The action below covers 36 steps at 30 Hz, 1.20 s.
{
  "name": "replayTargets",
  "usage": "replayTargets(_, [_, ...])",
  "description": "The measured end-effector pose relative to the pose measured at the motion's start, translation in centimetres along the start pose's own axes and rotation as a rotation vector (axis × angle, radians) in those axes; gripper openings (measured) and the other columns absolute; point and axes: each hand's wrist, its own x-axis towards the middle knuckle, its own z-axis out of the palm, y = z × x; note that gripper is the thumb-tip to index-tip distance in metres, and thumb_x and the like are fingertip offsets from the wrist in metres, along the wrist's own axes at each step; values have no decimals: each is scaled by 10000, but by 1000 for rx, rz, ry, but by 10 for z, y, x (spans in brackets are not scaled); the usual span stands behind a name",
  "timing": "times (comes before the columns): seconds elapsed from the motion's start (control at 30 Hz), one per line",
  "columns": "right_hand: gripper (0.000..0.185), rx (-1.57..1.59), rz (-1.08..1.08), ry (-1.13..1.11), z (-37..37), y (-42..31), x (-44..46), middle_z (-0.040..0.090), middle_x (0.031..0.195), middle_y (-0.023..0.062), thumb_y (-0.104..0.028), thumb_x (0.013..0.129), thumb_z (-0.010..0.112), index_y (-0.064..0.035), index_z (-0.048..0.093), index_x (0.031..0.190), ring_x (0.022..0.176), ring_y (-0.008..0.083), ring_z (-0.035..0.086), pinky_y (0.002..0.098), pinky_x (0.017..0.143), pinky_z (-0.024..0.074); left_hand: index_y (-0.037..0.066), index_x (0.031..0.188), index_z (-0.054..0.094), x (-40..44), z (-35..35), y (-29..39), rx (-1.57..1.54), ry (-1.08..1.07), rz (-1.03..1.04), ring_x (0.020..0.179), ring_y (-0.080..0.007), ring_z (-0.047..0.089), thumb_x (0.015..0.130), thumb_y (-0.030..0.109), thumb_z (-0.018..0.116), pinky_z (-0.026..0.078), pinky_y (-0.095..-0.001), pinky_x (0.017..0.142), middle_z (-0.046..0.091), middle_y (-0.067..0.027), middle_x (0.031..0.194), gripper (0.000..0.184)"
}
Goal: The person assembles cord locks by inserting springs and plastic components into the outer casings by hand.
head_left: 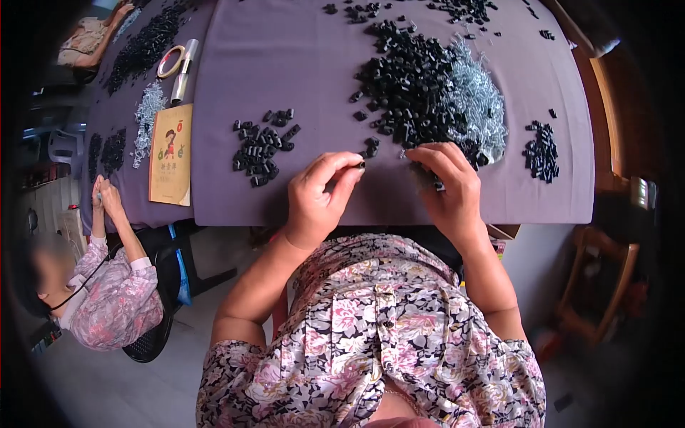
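Near the table's front edge, my left hand [315,194] pinches a small black cylindrical part [362,165] between thumb and fingertips. Its open end faces right. My right hand [454,187] is closed just to the right, with fingers bent and pressed together. Something small and pale shows at its fingertips, too small to name. A couple of loose black parts [371,146] lie just beyond my left fingertips. Behind my right hand is a large heap of black parts [403,82], touching a pile of thin, shiny clear pieces [477,96].
A group of black parts [260,148] lies left, and small dark pieces [542,153] lie right. On the adjoining table are a yellow booklet [170,160], a tape roll [170,63] and more piles. A co-worker [118,303] sits at left; another person's arm [107,32] shows beyond.
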Motion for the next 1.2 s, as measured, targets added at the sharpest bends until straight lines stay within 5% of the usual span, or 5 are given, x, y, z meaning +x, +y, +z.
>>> replayTargets(0.47, [320,-22,-87,5,14,0,5,661,963,107,61,677,720,-39,686,979,889,302,646,394,766,550,-35,1141,622,7,-13,-17,-380,180,-220,835,-151,690,985,15,623,569,-279,803,718,-128,1020,164])
replayTargets(0.77, [154,-250,-386,-336,66,-22,27,595,904,93,-126,773,629,-42,633,902,829,257,619,372,691,550,-30,1146,614,2,-17,-21,-457,236,-214,832,-155,688,980,39,637,561,-275,795,716,-134,1025,180])
replayTargets(0.97, [135,-185,-302,-315,59,-19,33,610,894,114,-40,774,653,-28,648,909,811,288,651,385,682,562,-27,1141,619,-1,-17,-19,-437,182,-213,853,-141,681,983,33,636,556,-262,794,713,-119,1029,170])
replayTargets(1.1, [265,264,90,-160,40,-20,31,645,893,130,88,753,701,-19,686,996,822,328,678,402,710,549,-20,1106,646,-2,-10,-18,-329,114,-209,832,-88,667,971,7,640,533,-231,763,717,-59,950,137])
replayTargets(1.2, [261,345,64,-73,38,-23,24,643,896,130,84,761,710,-24,691,998,826,339,676,391,712,550,-14,1072,660,-6,-5,-15,-160,-12,-138,774,-105,682,913,-43,660,531,-251,715,716,-65,882,162])
